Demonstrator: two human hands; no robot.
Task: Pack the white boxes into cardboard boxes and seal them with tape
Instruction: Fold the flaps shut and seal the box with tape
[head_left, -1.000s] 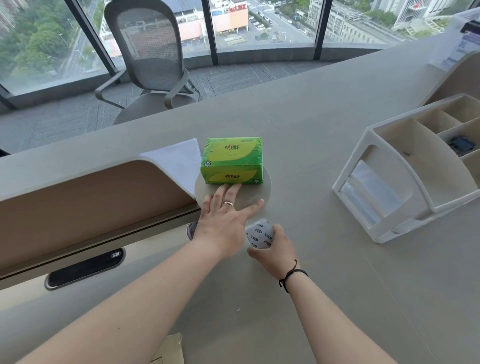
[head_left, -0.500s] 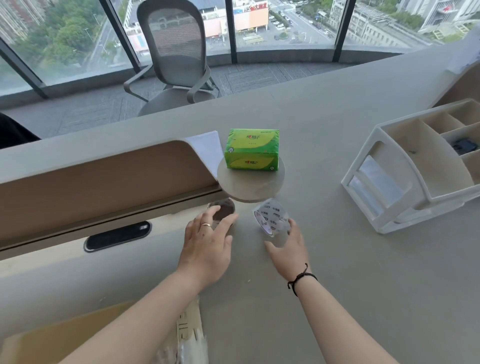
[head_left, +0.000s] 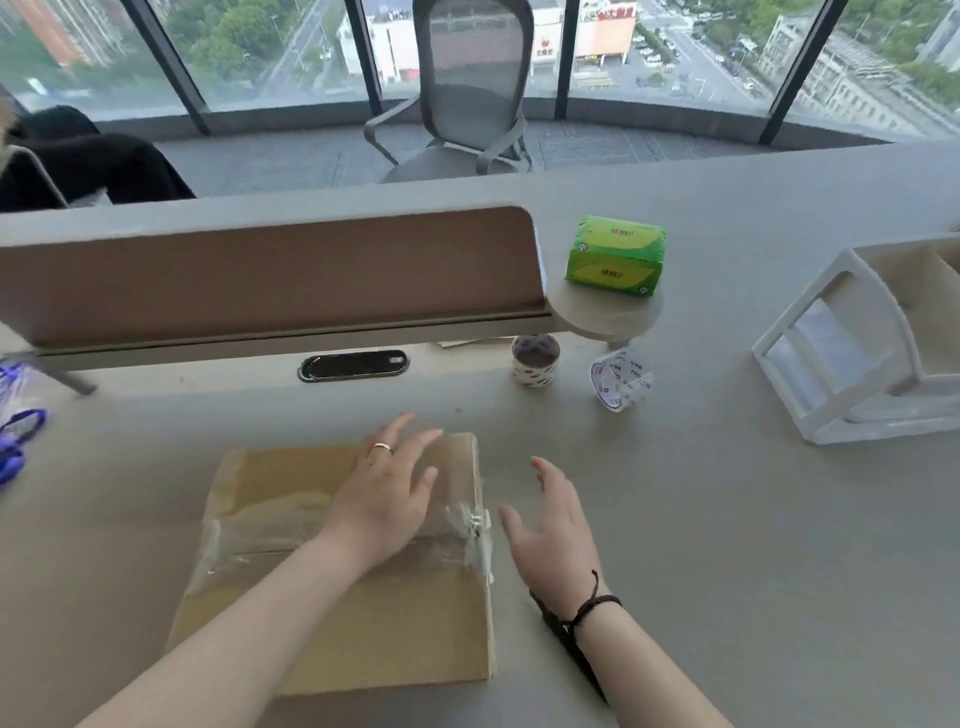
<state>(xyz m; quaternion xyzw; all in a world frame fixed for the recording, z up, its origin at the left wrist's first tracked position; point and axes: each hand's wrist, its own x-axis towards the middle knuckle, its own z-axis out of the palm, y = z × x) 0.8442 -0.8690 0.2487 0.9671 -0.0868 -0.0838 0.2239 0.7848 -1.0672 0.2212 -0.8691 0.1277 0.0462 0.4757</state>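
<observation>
A closed cardboard box (head_left: 270, 499) lies on the grey desk in front of me, with clear tape (head_left: 249, 535) running across its top seam. My left hand (head_left: 387, 493) hovers over or rests on the box's right half, fingers spread and straight. Just off the box's right edge is my right hand (head_left: 550, 530), open and holding nothing. A clear tape roll (head_left: 621, 382) stands on the desk beyond my hands, and a second tape roll (head_left: 535, 361) stands to its left. No white boxes show.
A brown desk divider (head_left: 260, 270) runs behind the box. A green tissue pack (head_left: 615, 254) sits on a round shelf (head_left: 608, 317). A white desk organiser (head_left: 857, 338) stands at right, blue scissors (head_left: 15, 441) at far left, an office chair (head_left: 467, 98) beyond.
My right hand let go of the clear tape roll, which now stands on the desk. Both hands drew back to the taped cardboard box as my view dropped and swung left.
</observation>
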